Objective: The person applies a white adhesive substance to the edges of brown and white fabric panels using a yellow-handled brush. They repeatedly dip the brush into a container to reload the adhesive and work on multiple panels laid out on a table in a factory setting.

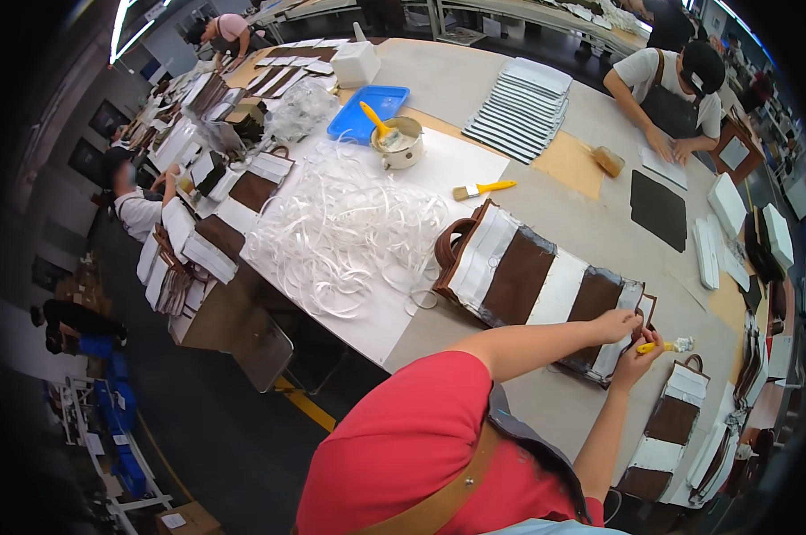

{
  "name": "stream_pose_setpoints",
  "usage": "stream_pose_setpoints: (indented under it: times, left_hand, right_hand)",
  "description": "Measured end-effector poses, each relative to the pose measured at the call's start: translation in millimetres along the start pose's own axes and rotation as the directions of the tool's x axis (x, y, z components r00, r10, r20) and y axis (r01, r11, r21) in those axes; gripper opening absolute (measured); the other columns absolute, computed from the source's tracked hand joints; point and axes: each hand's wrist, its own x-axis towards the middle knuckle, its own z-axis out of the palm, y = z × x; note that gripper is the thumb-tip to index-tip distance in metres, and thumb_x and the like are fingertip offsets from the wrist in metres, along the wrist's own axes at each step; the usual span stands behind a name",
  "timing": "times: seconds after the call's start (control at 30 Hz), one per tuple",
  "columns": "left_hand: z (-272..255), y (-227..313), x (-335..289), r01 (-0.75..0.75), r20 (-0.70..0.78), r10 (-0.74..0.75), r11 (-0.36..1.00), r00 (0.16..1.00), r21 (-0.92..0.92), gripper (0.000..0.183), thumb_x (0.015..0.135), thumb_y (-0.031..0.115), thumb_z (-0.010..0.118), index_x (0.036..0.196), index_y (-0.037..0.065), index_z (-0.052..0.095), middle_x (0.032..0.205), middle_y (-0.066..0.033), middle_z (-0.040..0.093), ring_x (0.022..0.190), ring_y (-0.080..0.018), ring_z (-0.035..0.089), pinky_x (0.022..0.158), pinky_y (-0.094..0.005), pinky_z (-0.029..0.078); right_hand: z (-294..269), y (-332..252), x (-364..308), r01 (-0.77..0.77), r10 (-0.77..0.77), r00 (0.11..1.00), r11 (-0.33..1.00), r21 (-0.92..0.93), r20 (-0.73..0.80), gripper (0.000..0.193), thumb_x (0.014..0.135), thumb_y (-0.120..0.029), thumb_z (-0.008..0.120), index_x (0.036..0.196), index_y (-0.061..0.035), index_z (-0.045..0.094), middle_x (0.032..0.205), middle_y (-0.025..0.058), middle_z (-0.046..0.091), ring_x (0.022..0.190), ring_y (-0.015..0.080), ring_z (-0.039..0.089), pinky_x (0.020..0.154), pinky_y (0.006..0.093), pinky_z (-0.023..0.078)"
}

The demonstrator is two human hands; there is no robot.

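Two hands of mine work close together: the left hand (615, 327), fingers drawn in, grips the right end of one brown-and-white banded piece (557, 285), which stretches away leftward on the bench (546, 386); the right hand (642, 355) is wrapped around one yellow-handled brush (668, 346), bristles pointing off to my right. Whether the bristles are loaded I cannot tell. To brush this end well, I'd say, my left hand should hold the edge flat while my right lays a thin, even coat, fingertips clear of it. Just right of my right forearm lies one second banded piece (672, 417). Beyond my left hand, past the first piece, I count one loose brush (495, 187) and, farther out, one pot (404, 158) with one brush standing in it: three brushes altogether. Left of these spreads one heap of white strips (345, 223), too tangled to count singly. Farthest from my hands are one blue tray (387, 94) and one striped stack (521, 109).
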Motion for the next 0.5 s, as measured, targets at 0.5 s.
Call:
stream_pose_setpoints:
  times: [0.5]
  left_hand:
    - [-7,6,-13,0.415,0.074,-0.413,0.858,0.908,-0.303,0.02,0.087,0.021,0.045,0.086,0.002,0.051,0.063,-0.0051,0.051,0.054,-0.0124,0.048,0.049,-0.0274,0.041]
  right_hand:
    - [-47,89,15,-0.102,0.145,0.987,0.893,-0.439,0.065,0.027,0.083,-0.009,0.053,0.108,-0.0032,0.043,0.097,0.019,0.055,0.089,0.038,0.053,0.076,0.0434,0.041]
